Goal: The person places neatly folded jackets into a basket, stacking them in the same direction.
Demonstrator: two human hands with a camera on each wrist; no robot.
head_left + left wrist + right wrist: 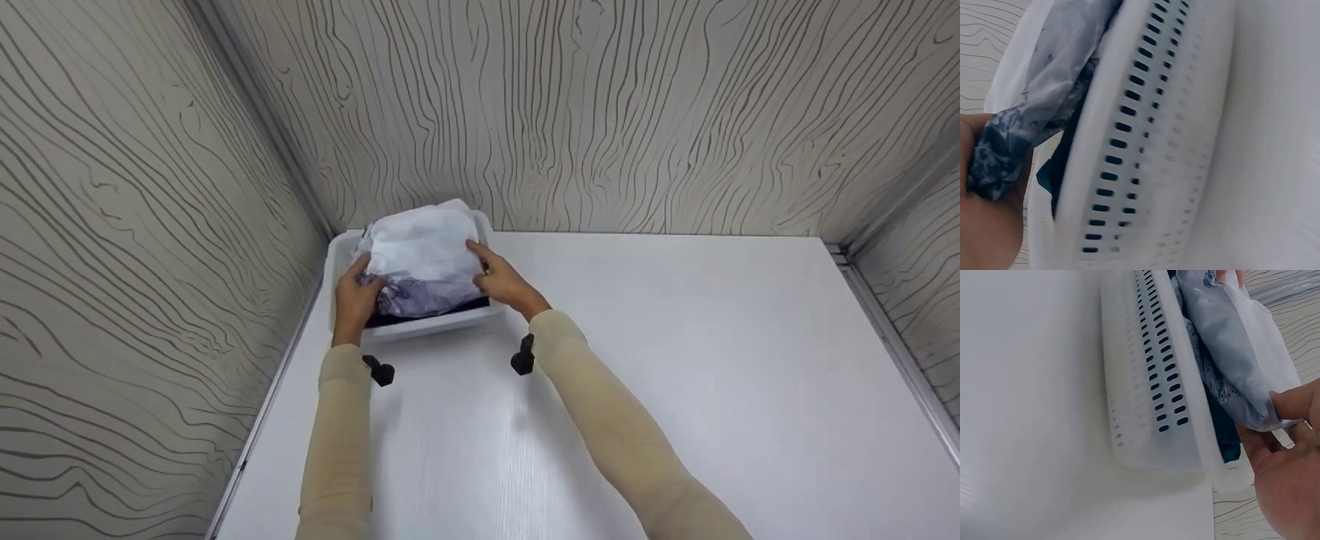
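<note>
A folded white-to-dark-blue garment lies at the top of a white perforated plastic basket in the far left corner of the table. My left hand grips the garment's left side, with a bunched dark patterned part between thumb and fingers in the left wrist view. My right hand pinches the right edge, thumb on top and fingers beneath, as the right wrist view shows. Under it, dark teal cloth shows inside the basket. The garment hides most of the basket's contents.
The basket stands near the wood-grain back wall and left wall. A white tabletop extends to the right and toward me. Black mounts sit at both wrists.
</note>
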